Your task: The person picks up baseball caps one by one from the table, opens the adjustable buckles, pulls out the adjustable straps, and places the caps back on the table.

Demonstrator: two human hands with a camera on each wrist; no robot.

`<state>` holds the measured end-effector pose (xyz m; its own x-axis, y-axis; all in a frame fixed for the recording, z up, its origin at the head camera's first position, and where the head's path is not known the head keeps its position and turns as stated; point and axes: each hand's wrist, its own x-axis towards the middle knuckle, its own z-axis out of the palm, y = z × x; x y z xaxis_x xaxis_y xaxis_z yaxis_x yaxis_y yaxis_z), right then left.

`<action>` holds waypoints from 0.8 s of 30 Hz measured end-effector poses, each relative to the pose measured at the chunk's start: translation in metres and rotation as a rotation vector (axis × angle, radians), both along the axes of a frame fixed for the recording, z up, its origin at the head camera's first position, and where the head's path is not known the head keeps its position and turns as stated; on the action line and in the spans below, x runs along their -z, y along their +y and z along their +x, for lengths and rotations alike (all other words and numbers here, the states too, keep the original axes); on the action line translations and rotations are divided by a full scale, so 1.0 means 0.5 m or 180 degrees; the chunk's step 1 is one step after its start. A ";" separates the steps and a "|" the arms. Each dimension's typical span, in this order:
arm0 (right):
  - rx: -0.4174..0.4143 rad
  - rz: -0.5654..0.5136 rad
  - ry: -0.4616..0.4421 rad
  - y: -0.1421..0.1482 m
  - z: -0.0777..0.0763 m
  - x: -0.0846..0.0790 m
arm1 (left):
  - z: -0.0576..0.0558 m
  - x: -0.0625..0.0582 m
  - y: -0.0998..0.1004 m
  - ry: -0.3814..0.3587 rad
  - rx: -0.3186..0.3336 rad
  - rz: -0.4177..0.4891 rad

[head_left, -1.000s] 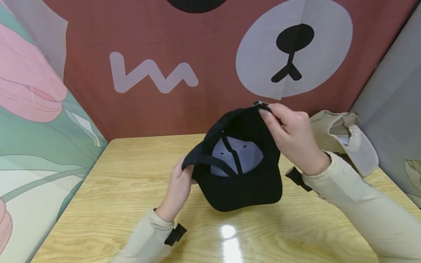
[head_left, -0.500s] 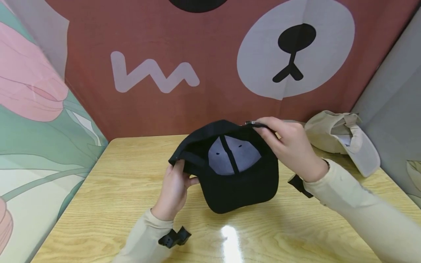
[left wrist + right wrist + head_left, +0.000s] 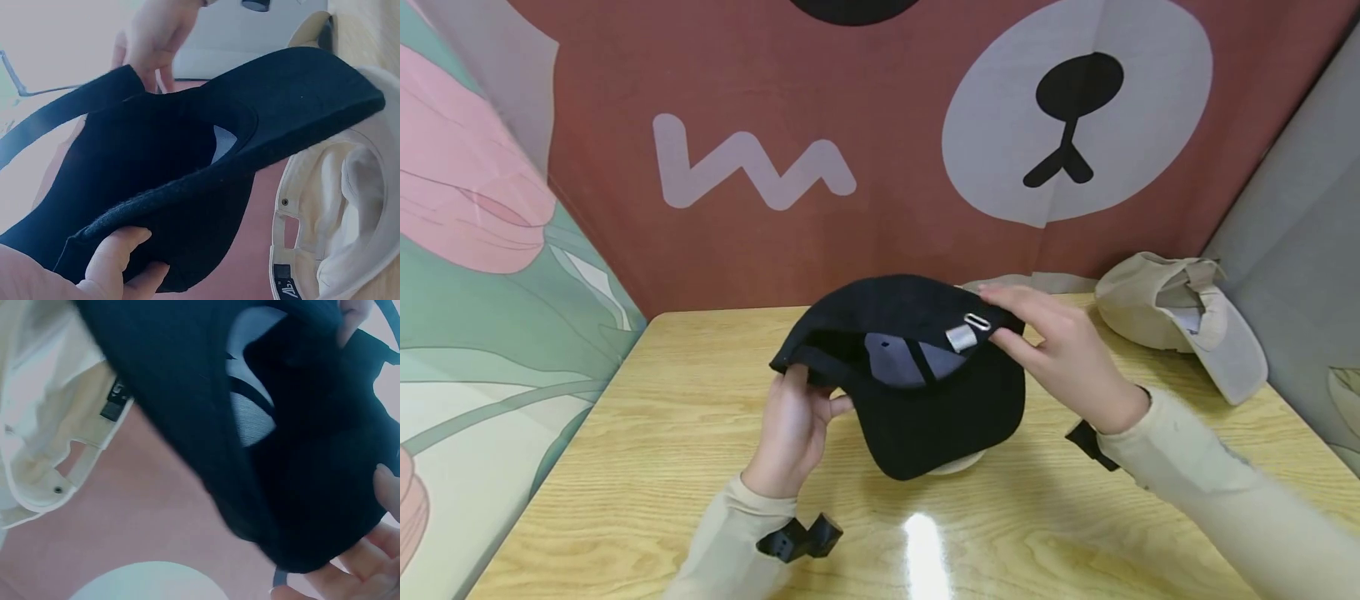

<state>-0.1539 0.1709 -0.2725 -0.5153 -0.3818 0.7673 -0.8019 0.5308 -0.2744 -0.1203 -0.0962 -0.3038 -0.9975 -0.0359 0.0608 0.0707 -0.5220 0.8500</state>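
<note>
A black baseball cap (image 3: 940, 408) is held up over the table between both hands, its grey-lined inside facing me and its brim downward. My left hand (image 3: 793, 433) pinches the left side of the cap's edge; in the left wrist view its fingers (image 3: 119, 256) press against the black cloth. My right hand (image 3: 1067, 354) grips the cap's back edge at the right, beside a silver buckle (image 3: 977, 321) and a small white tag (image 3: 961, 337). Behind and below hangs a cream cap (image 3: 359, 206), mostly hidden by the black one in the head view.
A beige cap (image 3: 1180, 317) lies at the table's back right corner, by the grey side wall. The wooden table (image 3: 662, 433) meets a reddish-brown bear-print backdrop (image 3: 760, 258) behind. Flower-print cloth (image 3: 467, 333) stands along the left.
The black cap's back edge has tipped down and toward me, so the buckle and tag now show. The left hand has moved slightly left. Cream cap edges have come into sight around it.
</note>
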 end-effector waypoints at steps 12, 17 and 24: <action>0.0503 -0.0118 -0.1076 0.017 0.006 0.047 | 0.005 -0.007 0.001 0.0100 -0.0314 0.0351; 0.0457 -0.0173 -0.1422 0.021 0.004 0.073 | 0.010 -0.011 0.001 0.0102 -0.0341 0.0559; 0.0385 -0.0403 -0.1783 0.019 0.009 0.120 | 0.014 -0.016 0.009 0.0074 -0.0462 0.0816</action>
